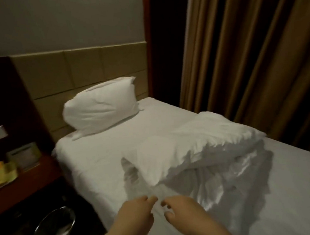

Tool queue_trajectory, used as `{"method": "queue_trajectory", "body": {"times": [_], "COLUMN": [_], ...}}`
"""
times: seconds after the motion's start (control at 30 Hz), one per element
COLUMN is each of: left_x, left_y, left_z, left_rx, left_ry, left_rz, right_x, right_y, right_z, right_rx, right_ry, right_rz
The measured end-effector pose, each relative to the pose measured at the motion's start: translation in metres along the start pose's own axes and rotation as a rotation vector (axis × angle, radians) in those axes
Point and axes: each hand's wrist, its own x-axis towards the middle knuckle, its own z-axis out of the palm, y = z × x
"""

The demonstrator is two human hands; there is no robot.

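Observation:
A crumpled white duvet point(205, 150) lies bunched across the middle of the bed point(101, 159), which has a white sheet on it. One narrow fold of the duvet runs down to my hands at the near edge. My left hand point(138, 210) has its fingers curled against that fold and seems to pinch it. Right beside it, my right hand point(179, 209) hovers over the same fabric with curled fingers and its thumb apart; whether it holds the cloth is unclear. A white pillow point(100, 107) leans against the padded tan headboard point(82, 71).
A dark wooden nightstand point(24, 181) with small boxes and a yellow item stands left of the bed. Below it on the floor is a shiny metal bin point(55, 227). Brown curtains point(257, 52) hang along the far right side.

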Motion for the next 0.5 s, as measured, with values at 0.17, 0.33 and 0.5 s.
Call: {"method": "queue_trajectory", "body": {"times": [0.17,0.33,0.5], "left_x": [0.120,0.191,0.242], "left_y": [-0.024,-0.047,-0.043], "left_z": [0.008,0.041,0.024], "left_rx": [-0.005,0.067,-0.136], "left_ry": [0.153,-0.004,-0.022], "left_rz": [0.152,0.247,0.385], "right_x": [0.062,0.117,0.165], "right_y": [0.049,0.101,0.123], "right_z": [-0.018,-0.007,-0.014], "right_rx": [0.128,0.111,0.187], "right_ry": [0.108,0.046,0.103], "right_rz": [0.272,0.440,0.547]}}
